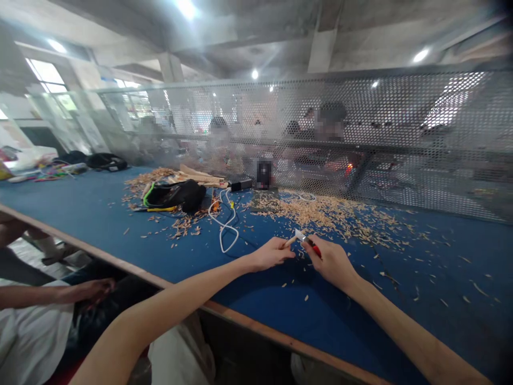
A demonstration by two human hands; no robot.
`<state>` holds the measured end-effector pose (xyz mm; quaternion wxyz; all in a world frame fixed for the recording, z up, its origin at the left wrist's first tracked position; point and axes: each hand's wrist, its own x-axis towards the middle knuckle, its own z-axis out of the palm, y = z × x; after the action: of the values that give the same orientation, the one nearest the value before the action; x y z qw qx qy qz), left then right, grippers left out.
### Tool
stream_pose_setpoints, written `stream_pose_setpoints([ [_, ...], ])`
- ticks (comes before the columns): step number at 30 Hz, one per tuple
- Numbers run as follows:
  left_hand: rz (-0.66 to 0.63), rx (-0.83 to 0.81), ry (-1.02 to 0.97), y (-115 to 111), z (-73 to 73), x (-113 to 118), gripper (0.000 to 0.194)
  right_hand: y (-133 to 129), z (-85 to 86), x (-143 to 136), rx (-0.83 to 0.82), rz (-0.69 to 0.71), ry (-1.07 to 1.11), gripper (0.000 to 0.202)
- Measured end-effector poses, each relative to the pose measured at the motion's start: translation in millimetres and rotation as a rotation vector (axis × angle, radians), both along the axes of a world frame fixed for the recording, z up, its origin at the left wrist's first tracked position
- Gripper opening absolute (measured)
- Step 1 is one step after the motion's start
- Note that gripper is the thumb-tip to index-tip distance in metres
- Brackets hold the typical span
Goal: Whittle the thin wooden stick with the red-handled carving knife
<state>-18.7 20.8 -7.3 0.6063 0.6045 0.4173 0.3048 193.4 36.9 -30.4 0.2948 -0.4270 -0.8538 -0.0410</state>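
Note:
My left hand [271, 254] is closed round a thin pale wooden stick [290, 242], whose tip points up and to the right. My right hand [333, 262] grips a utility knife [316, 249] with a red and dark handle. Its short bright blade [298, 234] is at the tip of the stick; whether the edge touches the wood I cannot tell. Both hands are just above the blue tabletop [256, 289], close together. A few loose wood shavings [306, 298] lie below them.
Heaped wood shavings [320, 211] spread behind my hands. A looped white cable [236, 235], a black bag [180, 195] and a black box [241, 185] lie left of them. A perforated metal screen [380, 139] lines the back. At left sits a person, with a hand [94, 290] below the table edge.

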Motion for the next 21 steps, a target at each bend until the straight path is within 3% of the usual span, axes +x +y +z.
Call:
stream_pose_setpoints([
  [5,-0.067,0.037,-0.018,0,-0.2,-1,0.044,-1,3.4,5,0.018,0.021,-0.021,0.043],
  [14,-0.071,-0.014,-0.017,1,-0.1,-1,0.052,13,1.1,15,0.101,-0.102,-0.200,0.052],
  [16,-0.071,0.003,-0.020,1,-3.5,-3,0.055,28,7.6,35,0.062,-0.226,-0.176,0.052],
  [19,-0.054,0.039,-0.036,-1,-6.7,-7,0.060,52,20.4,89,-0.008,-0.526,-0.031,0.054],
  [21,-0.029,0.006,-0.051,-1,-5.6,-8,0.061,63,25.6,125,-0.018,-0.631,0.064,0.052],
])
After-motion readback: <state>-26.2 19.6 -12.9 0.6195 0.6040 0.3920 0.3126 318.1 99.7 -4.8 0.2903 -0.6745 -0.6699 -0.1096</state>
